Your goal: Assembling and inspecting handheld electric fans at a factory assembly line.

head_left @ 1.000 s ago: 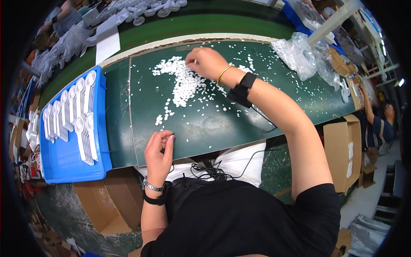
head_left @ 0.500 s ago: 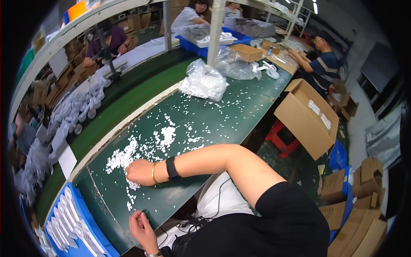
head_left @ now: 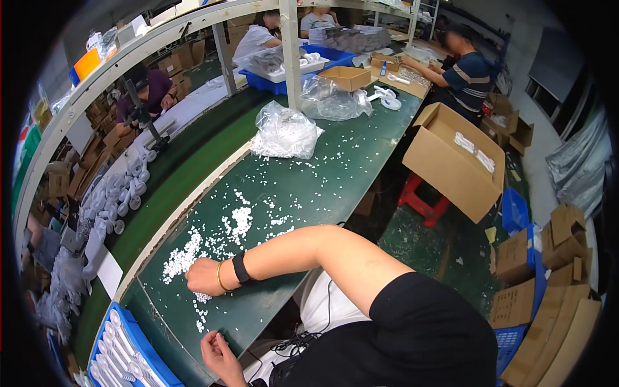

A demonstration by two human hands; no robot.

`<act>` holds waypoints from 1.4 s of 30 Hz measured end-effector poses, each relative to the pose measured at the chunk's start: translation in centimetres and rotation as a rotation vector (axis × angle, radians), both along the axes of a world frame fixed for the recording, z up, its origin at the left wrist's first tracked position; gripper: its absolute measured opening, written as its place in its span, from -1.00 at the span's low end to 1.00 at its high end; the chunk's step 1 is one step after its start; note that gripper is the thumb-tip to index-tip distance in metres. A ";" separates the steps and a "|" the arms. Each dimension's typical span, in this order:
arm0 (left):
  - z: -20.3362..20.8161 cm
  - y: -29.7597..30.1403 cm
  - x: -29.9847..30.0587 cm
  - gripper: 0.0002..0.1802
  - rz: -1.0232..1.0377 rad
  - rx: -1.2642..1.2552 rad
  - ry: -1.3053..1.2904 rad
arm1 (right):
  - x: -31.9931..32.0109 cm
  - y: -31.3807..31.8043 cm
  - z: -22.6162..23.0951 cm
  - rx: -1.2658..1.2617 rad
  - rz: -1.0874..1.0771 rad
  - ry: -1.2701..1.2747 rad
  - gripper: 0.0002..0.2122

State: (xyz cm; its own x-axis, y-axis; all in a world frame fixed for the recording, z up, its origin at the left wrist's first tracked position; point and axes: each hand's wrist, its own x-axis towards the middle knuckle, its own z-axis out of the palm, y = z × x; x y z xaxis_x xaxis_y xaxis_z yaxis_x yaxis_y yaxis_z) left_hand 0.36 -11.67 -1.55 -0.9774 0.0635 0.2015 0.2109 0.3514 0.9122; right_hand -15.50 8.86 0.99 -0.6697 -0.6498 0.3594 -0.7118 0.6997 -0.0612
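My right hand [head_left: 204, 277], with a gold bangle and a black band at the wrist, rests knuckles up at the near edge of a heap of tiny white ring-like pieces [head_left: 182, 255]. Its fingers curl down onto the green tabletop, and their tips are hidden. Closer to me, by the table's front edge, my left hand [head_left: 220, 356] is loosely closed, thumb near the bent fingers. Whatever it may hold is too small to make out. More white pieces [head_left: 240, 221] lie scattered across the green table [head_left: 303, 193], some in a short trail between my hands.
At the near left, a blue tray [head_left: 129, 322] holds long white plastic pieces with rounded heads. A clear bag of white pieces [head_left: 284, 132] sits by the shelf post [head_left: 290, 58]. An open carton [head_left: 445, 168] and red stool [head_left: 422, 201] stand right. Several people work farther off.
The whole view has shifted slightly, bringing more of the blue tray's side lower in the picture. My right hand stays at the heap and my left hand by the table edge.
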 end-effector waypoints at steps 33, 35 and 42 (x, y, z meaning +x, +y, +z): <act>5.1 7.1 2.6 -0.88 -0.116 -0.143 0.316 | 16.6 5.9 2.5 -1.104 -0.030 -0.777 -0.86; 5.3 7.7 2.8 -0.89 -0.125 -0.131 0.325 | 17.4 6.6 1.9 -1.143 -0.041 -0.804 -0.85; 5.5 8.7 3.3 -0.89 -0.279 -0.164 0.474 | 19.7 7.6 0.8 -1.295 -0.016 -0.922 -0.84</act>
State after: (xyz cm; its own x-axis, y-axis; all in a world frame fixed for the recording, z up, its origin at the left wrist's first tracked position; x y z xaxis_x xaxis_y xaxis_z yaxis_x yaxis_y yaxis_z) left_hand 3.69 -2.95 3.95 -0.7247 0.3734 0.5791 0.6883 0.3530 0.6337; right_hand 4.20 16.42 1.82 -0.9649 -0.2309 0.1248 -0.0891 -0.1592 -0.9832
